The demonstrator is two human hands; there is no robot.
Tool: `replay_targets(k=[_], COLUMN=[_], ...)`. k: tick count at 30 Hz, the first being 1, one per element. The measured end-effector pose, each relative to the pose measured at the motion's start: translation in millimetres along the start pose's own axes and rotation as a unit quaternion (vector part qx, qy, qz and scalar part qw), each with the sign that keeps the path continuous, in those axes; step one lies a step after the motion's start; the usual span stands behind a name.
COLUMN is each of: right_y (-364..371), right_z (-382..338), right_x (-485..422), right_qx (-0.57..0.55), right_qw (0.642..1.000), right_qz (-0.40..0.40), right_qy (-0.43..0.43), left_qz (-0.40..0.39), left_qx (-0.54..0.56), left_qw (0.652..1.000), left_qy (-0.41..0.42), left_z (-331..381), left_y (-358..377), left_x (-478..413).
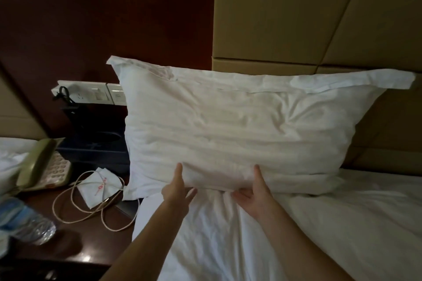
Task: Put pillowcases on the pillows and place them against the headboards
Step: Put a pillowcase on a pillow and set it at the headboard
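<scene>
Fingers (190,194) of left hand (177,189) and right hand (251,196) curl under pillow (239,125) bottom edge, thumbs on front. Pillow upright, long axis left-right, against tan headboard (319,18), far end of white bed (308,235). Left: dark nightstand (75,244) with phone (43,166), cable (75,210), bottle (25,221).

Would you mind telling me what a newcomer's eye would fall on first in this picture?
The big white pillow standing upright before the tan headboard dominates the centre. The left hand and right hand grip its lower edge, thumbs on its front. To the left, a dark nightstand carries a telephone, a looped cable and a water bottle.
</scene>
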State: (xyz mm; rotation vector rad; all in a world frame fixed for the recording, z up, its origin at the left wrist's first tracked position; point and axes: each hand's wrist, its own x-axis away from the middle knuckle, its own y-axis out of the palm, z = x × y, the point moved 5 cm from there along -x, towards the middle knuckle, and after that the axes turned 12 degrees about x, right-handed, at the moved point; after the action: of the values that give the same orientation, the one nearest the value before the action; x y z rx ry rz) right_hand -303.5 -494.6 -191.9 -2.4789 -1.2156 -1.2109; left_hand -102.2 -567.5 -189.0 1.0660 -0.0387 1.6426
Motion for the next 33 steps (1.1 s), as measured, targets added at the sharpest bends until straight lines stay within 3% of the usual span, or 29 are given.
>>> replay_targets(k=[2, 5, 12, 17, 25, 30, 33], right_y=[4, 8, 20, 32, 31, 34, 66], right_z=[-11, -38, -67, -87, -75, -43, -25], right_x=[3, 10, -9, -12, -15, -8, 1], right_qx=[-0.086, -0.157, -0.166, -0.179, -0.16, -0.146, -0.138], right_qw=[0.996, 0.986, 0.978, 0.966, 0.977, 0.988, 0.986], right_qz=[-0.032, -0.047, -0.109, -0.161, -0.114, -0.047, -0.095], right_qy=[-0.005, -0.027, -0.067, -0.093, -0.078, -0.025, 0.002], left_qz=[-0.005, -0.038, 0.016, -0.064, -0.043, -0.033, -0.006], left_qx=[0.074, 0.082, 0.108, 0.083, -0.005, -0.002, 0.003], left_qw=[0.997, 0.993, 0.989, 0.988, 0.99, 0.992, 0.996], left_qy=[-0.032, -0.079, -0.101, -0.113, -0.135, -0.125, -0.088], left_z=[1, 10, 16, 25, 39, 62, 77], left_y=[8, 21, 47, 76, 42, 16, 1], left_x=[-1, -4, -26, -44, -61, -50, -38])
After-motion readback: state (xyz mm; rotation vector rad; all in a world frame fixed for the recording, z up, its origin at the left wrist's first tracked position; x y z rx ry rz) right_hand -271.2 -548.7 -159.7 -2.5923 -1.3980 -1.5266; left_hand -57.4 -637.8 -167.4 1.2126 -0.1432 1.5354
